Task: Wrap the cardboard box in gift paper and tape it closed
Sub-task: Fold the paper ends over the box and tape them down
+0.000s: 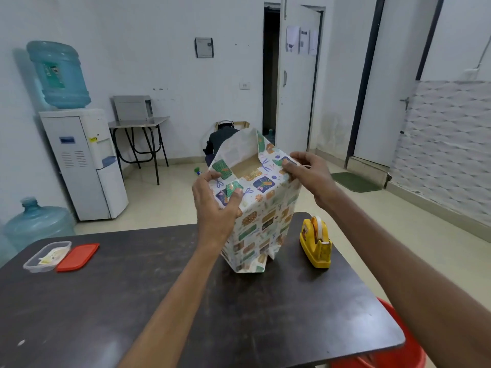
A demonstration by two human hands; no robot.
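A cardboard box (245, 166) stands upright near the far edge of the dark table (159, 301), covered in white gift paper (261, 221) printed with green and gold presents. Only a strip of brown cardboard shows at the open top end, where a far paper flap stands up. My left hand (215, 205) grips the paper at the box's top left corner, thumb pressing a fold. My right hand (308, 173) pinches the paper at the top right corner. A yellow tape dispenser (316, 243) sits on the table just right of the box.
A clear plastic container (46, 256) and its red lid (78, 257) lie at the table's left. A red bucket (393, 351) sits below the table's right corner. Beyond are a water dispenser (85, 160), a small metal table (138, 123) and a crouching person (220, 142).
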